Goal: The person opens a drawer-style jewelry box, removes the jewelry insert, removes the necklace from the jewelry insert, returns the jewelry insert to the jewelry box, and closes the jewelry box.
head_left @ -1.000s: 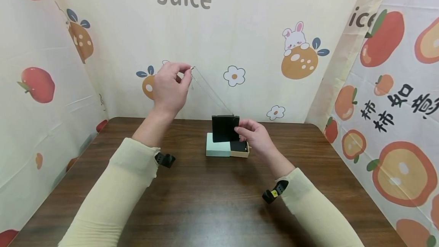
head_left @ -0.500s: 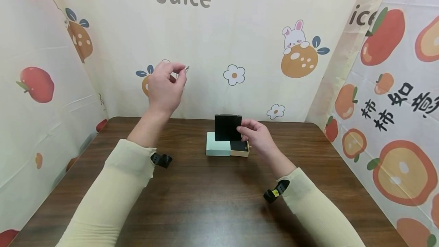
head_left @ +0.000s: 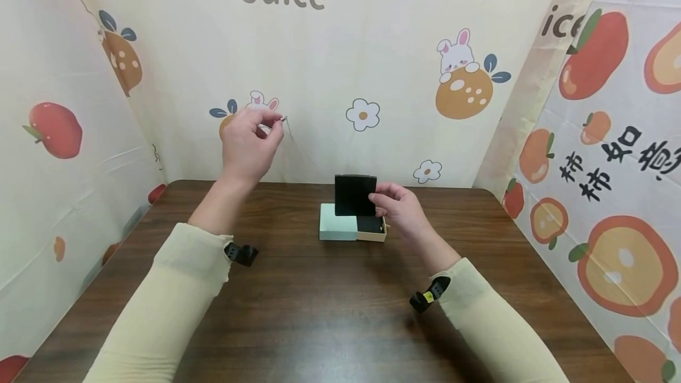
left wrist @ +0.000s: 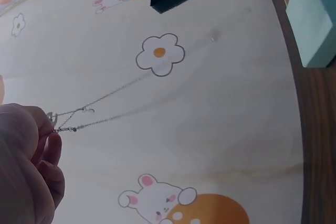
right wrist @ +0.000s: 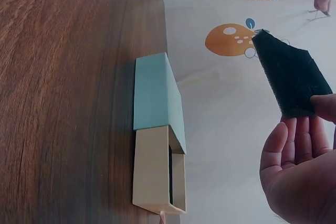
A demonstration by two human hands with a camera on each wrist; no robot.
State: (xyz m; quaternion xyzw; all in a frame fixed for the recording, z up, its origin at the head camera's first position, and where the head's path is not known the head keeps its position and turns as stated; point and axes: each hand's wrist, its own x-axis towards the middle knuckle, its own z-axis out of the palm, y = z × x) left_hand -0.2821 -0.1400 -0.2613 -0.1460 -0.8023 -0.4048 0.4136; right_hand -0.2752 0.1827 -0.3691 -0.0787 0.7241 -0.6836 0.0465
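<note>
My left hand [head_left: 247, 143] is raised at the left, thumb and forefinger pinching one end of a thin silver necklace [left wrist: 65, 129]. Its two fine strands slant toward the right in the left wrist view and fade into blur; whether the far end touches anything I cannot tell. In my right hand [head_left: 401, 208], a flat, square black pad [head_left: 354, 195] is held upright by its right edge, between thumb and fingers. Just below the pad, on the table, lies a mint-green box sleeve [head_left: 337, 226] with a cream drawer [right wrist: 151, 171] slid partly out to the right. Black lining [head_left: 369, 225] shows inside.
The brown wooden table [head_left: 319, 306] runs back to a cream curtain [head_left: 372, 34] printed with fruit, flowers and rabbits. A small ribbon tab [right wrist: 162, 216] sticks out of the drawer's end. More printed cloth [head_left: 601, 164] hangs along the right side.
My left hand has moved left and slightly down with the necklace, whose strands earlier stretched to the pad's top edge. The pad in my right hand has shifted slightly right and up.
</note>
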